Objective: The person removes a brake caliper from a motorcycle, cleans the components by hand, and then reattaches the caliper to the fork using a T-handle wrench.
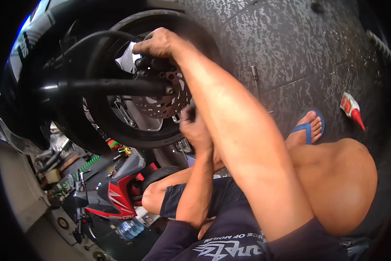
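A motorcycle front wheel with a black tyre (130, 141) fills the upper left, behind a dark fork leg (113, 88). A drilled brake disc (158, 106) sits at its hub. My right hand (158, 43) reaches over the top of the wheel, its fingers curled round the dark brake caliper (157, 64). Beside those fingertips is a bright white patch (126, 60); I cannot tell if it is a cloth. Lower down, my left hand (196, 128) is closed near the disc's lower edge, slightly blurred. Whatever it holds is hidden.
A long-handled socket wrench (255, 78) lies on the wet-looking dark floor (291, 39). At right is a white bottle with a red nozzle (352, 108), near my foot in a blue sandal (308, 128). A red-and-black motorcycle (117, 198) and a plastic water bottle (130, 229) are lower left.
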The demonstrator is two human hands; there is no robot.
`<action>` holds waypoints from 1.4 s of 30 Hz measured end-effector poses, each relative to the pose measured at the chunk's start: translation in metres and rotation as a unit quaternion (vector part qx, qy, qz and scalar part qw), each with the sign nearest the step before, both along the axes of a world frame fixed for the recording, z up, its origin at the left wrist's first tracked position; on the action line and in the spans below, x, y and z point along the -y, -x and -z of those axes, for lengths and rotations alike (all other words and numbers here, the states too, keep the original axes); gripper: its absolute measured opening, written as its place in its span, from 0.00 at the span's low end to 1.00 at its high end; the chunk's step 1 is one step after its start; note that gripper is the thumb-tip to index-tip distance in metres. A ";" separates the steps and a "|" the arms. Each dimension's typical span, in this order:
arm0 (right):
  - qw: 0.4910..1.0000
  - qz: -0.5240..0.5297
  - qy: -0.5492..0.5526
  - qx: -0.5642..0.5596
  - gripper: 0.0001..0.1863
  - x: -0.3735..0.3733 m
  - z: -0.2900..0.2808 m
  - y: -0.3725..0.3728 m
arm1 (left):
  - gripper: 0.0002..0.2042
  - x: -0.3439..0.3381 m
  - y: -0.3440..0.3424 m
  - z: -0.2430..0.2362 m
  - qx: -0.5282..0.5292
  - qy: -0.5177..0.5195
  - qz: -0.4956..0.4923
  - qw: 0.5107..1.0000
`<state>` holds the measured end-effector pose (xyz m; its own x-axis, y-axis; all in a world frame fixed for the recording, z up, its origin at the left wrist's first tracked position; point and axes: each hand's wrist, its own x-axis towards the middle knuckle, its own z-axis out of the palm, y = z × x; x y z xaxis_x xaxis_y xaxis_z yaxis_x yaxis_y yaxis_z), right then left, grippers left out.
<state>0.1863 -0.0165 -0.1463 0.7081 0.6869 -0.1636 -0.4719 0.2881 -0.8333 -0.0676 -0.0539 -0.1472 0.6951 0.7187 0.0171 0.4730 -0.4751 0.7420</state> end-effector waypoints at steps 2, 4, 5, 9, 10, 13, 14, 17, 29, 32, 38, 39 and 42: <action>0.999 -0.006 0.031 0.015 0.29 -0.001 -0.006 0.003 | 0.08 0.001 -0.022 -0.037 0.045 0.025 -0.036 0.998; 0.999 -0.028 0.023 0.015 0.33 0.003 -0.010 0.004 | 0.09 -0.010 -0.037 -0.057 0.041 0.005 -0.040 0.998; 0.999 -0.030 0.037 0.010 0.34 0.005 -0.012 0.004 | 0.10 -0.012 -0.040 -0.063 0.058 0.060 -0.045 0.996; 0.999 -0.021 0.027 -0.008 0.33 0.013 -0.015 0.005 | 0.10 -0.002 -0.050 -0.074 0.089 0.149 -0.068 0.982; 0.999 -0.023 0.033 -0.012 0.33 0.016 -0.016 0.006 | 0.10 -0.002 -0.051 -0.073 0.099 0.155 -0.068 0.980; 0.998 -0.050 0.038 -0.010 0.31 0.020 -0.020 0.001 | 0.10 0.006 -0.056 -0.078 0.085 0.166 -0.087 0.979; 0.998 -0.045 0.048 -0.005 0.31 0.019 -0.020 0.001 | 0.10 0.007 -0.056 -0.078 0.073 0.150 -0.083 0.983; 0.999 -0.023 0.045 -0.006 0.31 0.018 -0.019 0.002 | 0.11 0.005 -0.056 -0.081 0.053 0.101 -0.074 0.991; 0.999 -0.004 0.039 -0.033 0.31 0.014 -0.017 0.005 | 0.10 -0.012 -0.072 -0.068 0.041 -0.139 0.008 0.989; 0.999 0.002 0.042 -0.028 0.30 0.013 -0.017 0.004 | 0.10 -0.009 -0.079 -0.066 0.008 -0.218 0.023 0.976; 0.999 -0.008 0.043 -0.019 0.28 0.013 -0.021 0.005 | 0.10 -0.018 -0.084 -0.063 -0.021 -0.310 0.055 0.949; 0.999 -0.010 0.042 -0.021 0.27 0.012 -0.021 0.006 | 0.11 -0.015 -0.086 -0.064 -0.027 -0.314 0.052 0.948; 0.999 -0.002 0.027 -0.023 0.27 0.010 -0.017 0.006 | 0.11 -0.010 -0.094 -0.066 -0.039 -0.305 0.041 0.951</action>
<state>0.1805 -0.0263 -0.1288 0.6963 0.6791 -0.2323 -0.5113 0.2421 -0.8246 0.0261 -0.0442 -0.0813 0.7640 0.5357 0.3597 0.4585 -0.8429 0.2816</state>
